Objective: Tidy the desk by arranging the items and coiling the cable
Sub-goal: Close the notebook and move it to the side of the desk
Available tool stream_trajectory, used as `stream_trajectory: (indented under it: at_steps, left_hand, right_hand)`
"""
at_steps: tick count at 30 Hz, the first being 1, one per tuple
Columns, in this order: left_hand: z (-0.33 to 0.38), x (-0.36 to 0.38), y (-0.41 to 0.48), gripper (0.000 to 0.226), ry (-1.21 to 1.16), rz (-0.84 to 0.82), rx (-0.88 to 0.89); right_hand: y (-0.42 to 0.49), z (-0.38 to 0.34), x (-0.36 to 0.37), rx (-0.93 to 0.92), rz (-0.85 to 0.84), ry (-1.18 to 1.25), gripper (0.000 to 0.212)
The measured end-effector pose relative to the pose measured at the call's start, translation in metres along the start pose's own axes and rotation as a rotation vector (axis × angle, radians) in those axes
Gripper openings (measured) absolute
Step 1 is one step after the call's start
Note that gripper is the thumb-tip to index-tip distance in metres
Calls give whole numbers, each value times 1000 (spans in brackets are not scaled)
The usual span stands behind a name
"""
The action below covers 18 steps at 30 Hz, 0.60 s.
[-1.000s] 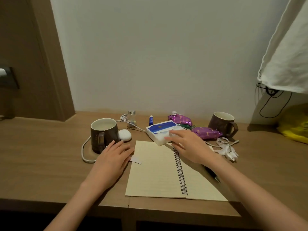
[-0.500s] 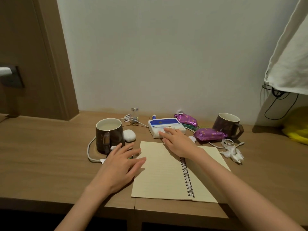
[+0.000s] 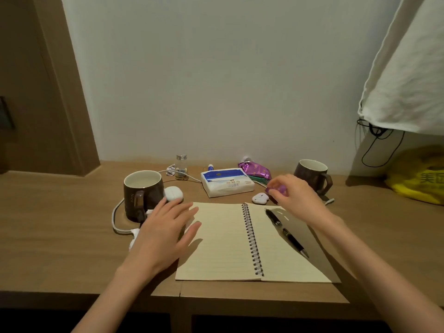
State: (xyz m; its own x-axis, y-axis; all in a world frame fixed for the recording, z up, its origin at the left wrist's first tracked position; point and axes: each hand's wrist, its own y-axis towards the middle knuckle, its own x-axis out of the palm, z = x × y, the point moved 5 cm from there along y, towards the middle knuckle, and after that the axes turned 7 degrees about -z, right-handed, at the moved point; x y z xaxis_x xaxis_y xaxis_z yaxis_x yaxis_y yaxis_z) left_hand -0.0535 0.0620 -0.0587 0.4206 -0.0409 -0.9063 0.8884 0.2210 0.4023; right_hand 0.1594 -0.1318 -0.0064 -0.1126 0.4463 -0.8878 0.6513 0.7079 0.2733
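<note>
An open spiral notebook (image 3: 223, 239) lies in the middle of the wooden desk (image 3: 60, 231), with a black pen (image 3: 286, 233) on its right page. My left hand (image 3: 165, 233) rests flat, fingers spread, at the notebook's left edge, partly over a white paper scrap (image 3: 133, 241). My right hand (image 3: 294, 200) is closed on a purple snack packet (image 3: 280, 189) just beyond the notebook's top right corner. A white cable (image 3: 115, 218) loops around a dark mug (image 3: 143, 193) on the left. A tissue pack (image 3: 227, 185) sits behind the notebook.
A white earbud case (image 3: 173, 193), small glass bottle (image 3: 181, 165), blue tube (image 3: 211, 167), another purple packet (image 3: 255, 170), a small white object (image 3: 260, 198) and a second dark mug (image 3: 312, 173) line the back. A yellow bag (image 3: 419, 179) lies far right under hanging white cloth (image 3: 406, 68).
My right hand left the tissue pack, moved right and closed on a purple packet. The pen now shows on the right page. My left hand stayed by the notebook's left edge.
</note>
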Motion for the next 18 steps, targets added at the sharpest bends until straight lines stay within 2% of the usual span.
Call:
stream_trajectory:
  at_steps: [4,7,11,14,18]
  left_hand:
    - [40,2,29,45,-27,28,105]
    - [68,16,54,40,-78,-62,126]
    - [94,39,85,43,-122,-213,79]
    - [99,57,102,32,-116,-329,36]
    - [101,70,116,28,-91,-358,-6]
  right_hand:
    - [-24,21,8,157,-191,-31,22]
    - [-38,26,25,223,-314,-29,33]
    - [-41,29,33,228,-263,-102,30]
    - [-42,31,31,241,-263,-74,23]
    - [-41,39,25,267,-276,-2,23]
